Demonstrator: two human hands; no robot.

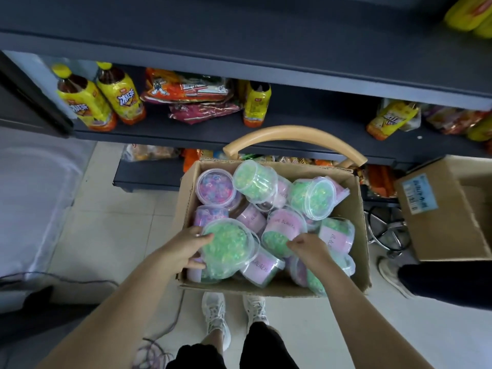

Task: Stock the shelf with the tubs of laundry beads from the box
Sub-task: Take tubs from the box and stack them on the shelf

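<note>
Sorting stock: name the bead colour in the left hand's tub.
Green beads fill the clear tub; head view.

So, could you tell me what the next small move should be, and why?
Probably lift the green tub out of the box: the left hand grips its rim, the right hand pinches the pink-labelled tub beside it, and the shelf above shows no tubs.

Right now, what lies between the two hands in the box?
In the head view, mainly two tubs: the green-bead tub that the left hand grips, and a pink-labelled tub on its side next to the right hand.
</note>
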